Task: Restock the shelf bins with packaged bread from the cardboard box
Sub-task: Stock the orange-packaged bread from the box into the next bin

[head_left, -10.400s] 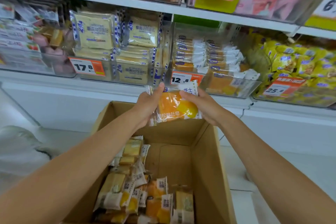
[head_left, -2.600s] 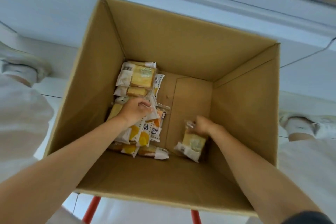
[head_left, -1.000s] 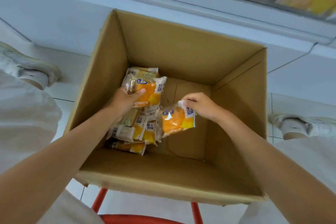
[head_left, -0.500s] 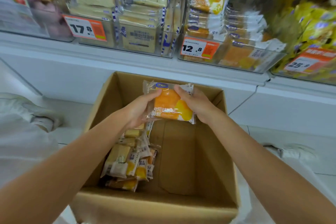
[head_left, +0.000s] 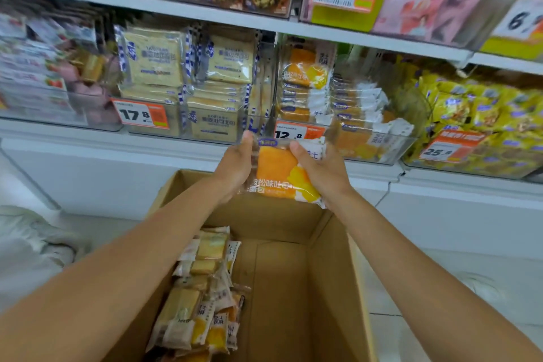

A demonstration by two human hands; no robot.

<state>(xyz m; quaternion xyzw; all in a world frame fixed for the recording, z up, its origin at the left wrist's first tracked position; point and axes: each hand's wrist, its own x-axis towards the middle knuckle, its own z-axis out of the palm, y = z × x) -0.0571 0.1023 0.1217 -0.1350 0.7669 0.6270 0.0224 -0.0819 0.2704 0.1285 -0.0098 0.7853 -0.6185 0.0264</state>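
Shelf bin [head_left: 382, 153] is part-filled; left hand [head_left: 235, 167] and right hand [head_left: 323, 170] clasp orange bread packets [head_left: 276, 173] (stacked), more waiting in cardboard box [head_left: 332, 288].

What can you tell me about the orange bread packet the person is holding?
The bread packet is a clear, shiny plastic wrapper printed orange and yellow, with white characters near its lower edge and a small blue label at the top. It looks sealed and full. The left hand and right hand grip its two sides, holding it tilted above the open cardboard box, just below the shelf bin with matching packets.
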